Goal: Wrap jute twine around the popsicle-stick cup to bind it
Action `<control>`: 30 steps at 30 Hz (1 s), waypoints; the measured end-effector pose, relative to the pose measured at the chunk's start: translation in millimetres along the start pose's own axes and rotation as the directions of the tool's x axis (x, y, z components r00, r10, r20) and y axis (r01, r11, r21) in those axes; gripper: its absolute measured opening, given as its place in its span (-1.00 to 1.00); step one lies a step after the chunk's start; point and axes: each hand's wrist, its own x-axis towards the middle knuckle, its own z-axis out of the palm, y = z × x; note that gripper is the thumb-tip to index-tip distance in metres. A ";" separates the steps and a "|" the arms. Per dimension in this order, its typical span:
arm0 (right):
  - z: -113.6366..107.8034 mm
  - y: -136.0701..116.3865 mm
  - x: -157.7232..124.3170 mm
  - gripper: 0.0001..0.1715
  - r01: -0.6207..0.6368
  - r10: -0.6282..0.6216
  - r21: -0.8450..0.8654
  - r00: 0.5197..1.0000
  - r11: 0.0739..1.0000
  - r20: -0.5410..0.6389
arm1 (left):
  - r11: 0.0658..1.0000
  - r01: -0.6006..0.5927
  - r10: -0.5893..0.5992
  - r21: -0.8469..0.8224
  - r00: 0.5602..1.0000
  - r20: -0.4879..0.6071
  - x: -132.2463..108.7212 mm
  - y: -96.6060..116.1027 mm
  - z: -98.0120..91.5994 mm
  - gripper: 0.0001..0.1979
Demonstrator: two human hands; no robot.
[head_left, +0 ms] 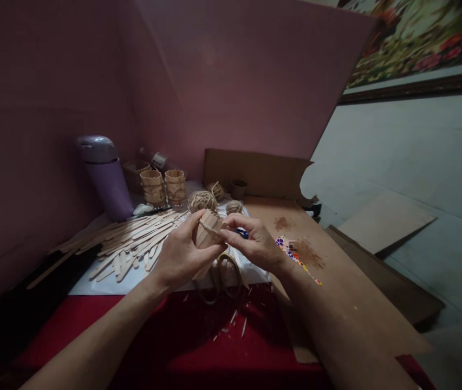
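Note:
My left hand point(177, 252) is wrapped round a small cup made of wooden craft sticks point(207, 232), tilted on its side above the table. A thin strand of twine point(210, 227) runs across the sticks. At the cup's right edge my right hand point(255, 241) is closed, thumb and index finger pinched where the strand meets the side. Below the hands lies a pair of scissors point(236, 279), its handles toward me. Behind the cup sit a large ball of twine point(202, 201) and a smaller ball point(234, 207).
Loose craft sticks point(133, 238) spread over white paper at left. Two finished stick cups point(175, 187) stand behind, beside a purple bottle point(106, 181). A cardboard sheet point(348, 292) covers the right side. Wood splinters lie on the red cloth point(198, 341) in front.

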 end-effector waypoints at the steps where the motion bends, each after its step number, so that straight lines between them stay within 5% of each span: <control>1: -0.8 -0.1 0.1 -0.77 -0.021 0.020 0.021 1.000 1.000 0.023 | 1.000 -0.010 0.010 0.022 1.000 0.011 0.3 -0.3 -0.9 -0.37; 10: 0.0 -5.1 0.2 -0.75 -0.121 0.119 0.091 0.993 0.989 0.021 | 0.988 -0.050 0.035 0.143 0.994 0.099 1.3 -1.7 -6.8 -0.37; 18: 9.8 -9.2 -2.7 -0.79 -0.152 0.155 0.044 0.983 0.987 -0.101 | 0.813 -0.340 0.365 0.473 0.930 0.041 1.1 -7.1 -2.7 -0.31; 30: 14.4 -13.7 -2.7 -0.80 -0.264 0.278 0.148 0.957 0.953 -0.079 | 0.803 -0.391 0.391 0.450 0.915 0.099 0.1 0.0 -5.2 -0.44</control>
